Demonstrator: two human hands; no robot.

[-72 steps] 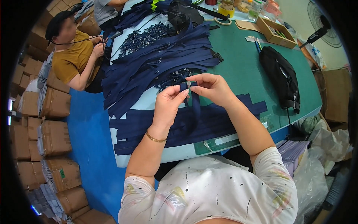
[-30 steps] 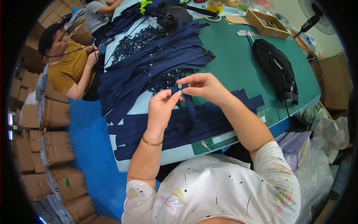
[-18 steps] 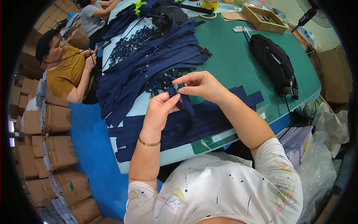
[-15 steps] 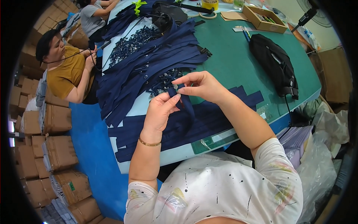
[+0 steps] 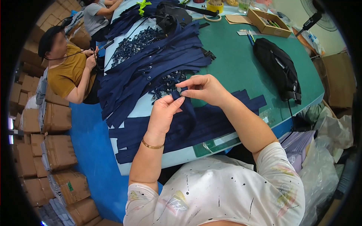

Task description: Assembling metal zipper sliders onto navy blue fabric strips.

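My left hand [image 5: 165,108] pinches the end of a navy fabric strap [image 5: 191,113] between thumb and fingers; its length hangs down over the table. Close against it, my right hand [image 5: 207,90] has thumb and forefinger closed around a small shiny clip [image 5: 179,89] at the strap's end. Whether the clip is attached to the strap, I cannot tell. Just beyond my hands lies a pile of small dark clip pieces [image 5: 166,83]. Many navy straps [image 5: 151,67] are spread to the left, and another stack of straps [image 5: 151,130] lies under my forearms.
On the green cutting mat [image 5: 230,60] lie a black bag [image 5: 277,64] and a wooden box of tools [image 5: 269,23]. A second heap of small pieces [image 5: 137,47] sits farther off. A person in a mustard top [image 5: 69,75] works at the left; cartons [image 5: 58,152] stand behind.
Both hands have shifted very slightly while keeping their pinch on the strap end and clip. The rest of the table looks the same.
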